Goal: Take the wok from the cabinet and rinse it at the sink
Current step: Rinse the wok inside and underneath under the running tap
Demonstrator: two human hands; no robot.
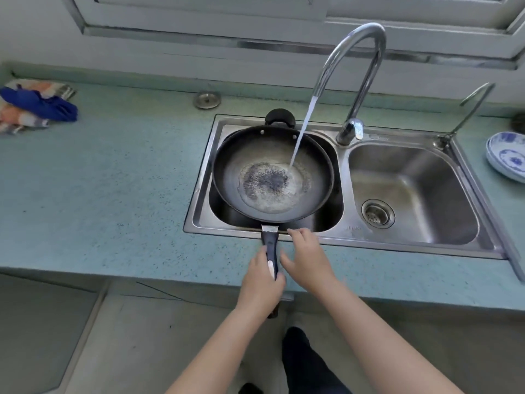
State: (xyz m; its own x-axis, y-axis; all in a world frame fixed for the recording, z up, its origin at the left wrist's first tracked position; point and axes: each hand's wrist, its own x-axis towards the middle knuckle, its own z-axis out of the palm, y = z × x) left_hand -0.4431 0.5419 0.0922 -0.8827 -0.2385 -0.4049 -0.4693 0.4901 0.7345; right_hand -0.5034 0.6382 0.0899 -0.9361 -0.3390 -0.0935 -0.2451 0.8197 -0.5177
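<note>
The wok [272, 172] is already filling under the tap [355, 52] in the sink [341, 237]. Your left hand [261, 285] is gripping its handle [270, 240], and your right hand [306, 260] is hovering spread. Emptying is probably remaining.

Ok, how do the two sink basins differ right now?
The left basin holds the wok, and the water stream lands there; the right basin gets no water. The left basin's drain is hidden; the right basin's strainer shows. Both are stainless steel.
</note>
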